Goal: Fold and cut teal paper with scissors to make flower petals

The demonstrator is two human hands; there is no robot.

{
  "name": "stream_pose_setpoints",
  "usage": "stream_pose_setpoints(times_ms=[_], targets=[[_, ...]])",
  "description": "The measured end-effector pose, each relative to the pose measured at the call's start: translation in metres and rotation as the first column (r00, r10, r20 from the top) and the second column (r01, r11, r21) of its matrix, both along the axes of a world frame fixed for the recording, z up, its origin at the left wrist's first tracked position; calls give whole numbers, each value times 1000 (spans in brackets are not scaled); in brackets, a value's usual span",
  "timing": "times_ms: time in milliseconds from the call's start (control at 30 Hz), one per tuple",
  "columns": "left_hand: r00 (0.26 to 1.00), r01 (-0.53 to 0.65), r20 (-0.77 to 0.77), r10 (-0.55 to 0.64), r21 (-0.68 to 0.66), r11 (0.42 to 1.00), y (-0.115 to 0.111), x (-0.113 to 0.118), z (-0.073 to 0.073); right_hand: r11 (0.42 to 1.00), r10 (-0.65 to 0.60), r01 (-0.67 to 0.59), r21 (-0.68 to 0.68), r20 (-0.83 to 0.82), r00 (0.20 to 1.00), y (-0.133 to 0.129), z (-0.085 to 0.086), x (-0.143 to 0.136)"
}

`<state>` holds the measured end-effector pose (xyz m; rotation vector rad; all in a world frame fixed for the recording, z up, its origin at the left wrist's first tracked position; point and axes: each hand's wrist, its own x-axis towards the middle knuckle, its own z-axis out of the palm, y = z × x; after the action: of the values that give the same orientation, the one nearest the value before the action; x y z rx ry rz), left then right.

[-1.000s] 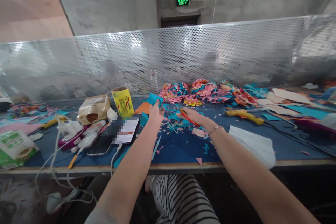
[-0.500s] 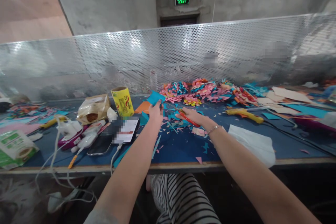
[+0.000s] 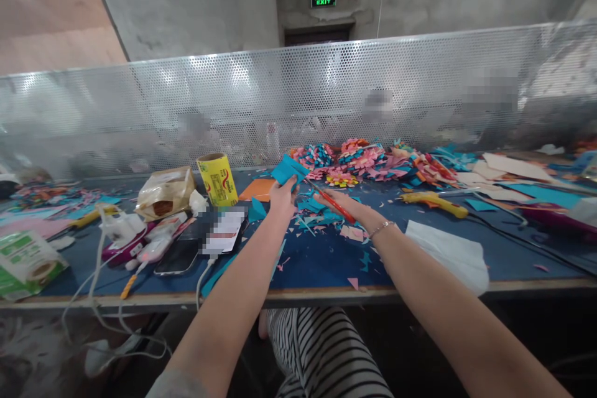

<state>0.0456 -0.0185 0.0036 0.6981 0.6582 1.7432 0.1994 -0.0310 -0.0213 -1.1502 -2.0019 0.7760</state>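
My left hand (image 3: 283,191) pinches a teal paper piece (image 3: 288,170) by its lower edge, thumb on one face and fingers behind, holding it up above the bench (image 3: 326,261) just in front of the orange sheet (image 3: 259,188). My right hand (image 3: 340,202) is closed through the red handles of the scissors (image 3: 329,198), whose blades point up and left toward the paper's near corner; from here I can't tell whether the tips touch it or how wide the blades stand.

The paper looks thin and very light, I judge, with just enough stiffness to stand above my pinch without drooping. It will flop or buckle if I hold it too far from the cut, so the grip belongs near the edge where the blades enter, fingers kept out of their line. It creases readily, so a light pinch should serve better than a squeeze. It seems matte, unlikely to slip. The scissors are rigid and are best taken by the handle loops.

Teal and pink scraps (image 3: 321,221) lie scattered on the blue surface under both hands. Behind them a row of paper flowers (image 3: 364,161) in pink, teal and orange sits near the perforated screen (image 3: 298,99). To the left stand a yellow roll (image 3: 217,180), a bag (image 3: 164,193) and a phone (image 3: 180,256); to the right lie a glue gun (image 3: 433,204) and a white cloth (image 3: 450,255).
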Motion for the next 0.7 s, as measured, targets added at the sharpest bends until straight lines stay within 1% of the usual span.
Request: stream_pose_setpoints(times_ms=[100, 233, 333, 533, 700], targets=[[1000, -5, -14, 5, 0, 1000, -1, 1, 1, 998, -33, 32, -46, -18, 999, 3, -3, -1], [999, -16, -39, 16, -8, 1000, -3, 1, 3, 998, -36, 33, -46, -51, 998, 5, -6, -2], [999, -16, -48, 16, -8, 1000, -5, 0, 3, 998, -45, 43, -42, -48, 998, 3, -3, -3], [999, -1, -39, 0, -25, 1000, -4, -2, 2, 997, -53, 54, -64, 15, 998, -6, 6, -5], [1000, 7, -10, -8, -60, 998, -2, -2, 2, 994, -52, 54, -99, 17, 998, -7, 7, -5]])
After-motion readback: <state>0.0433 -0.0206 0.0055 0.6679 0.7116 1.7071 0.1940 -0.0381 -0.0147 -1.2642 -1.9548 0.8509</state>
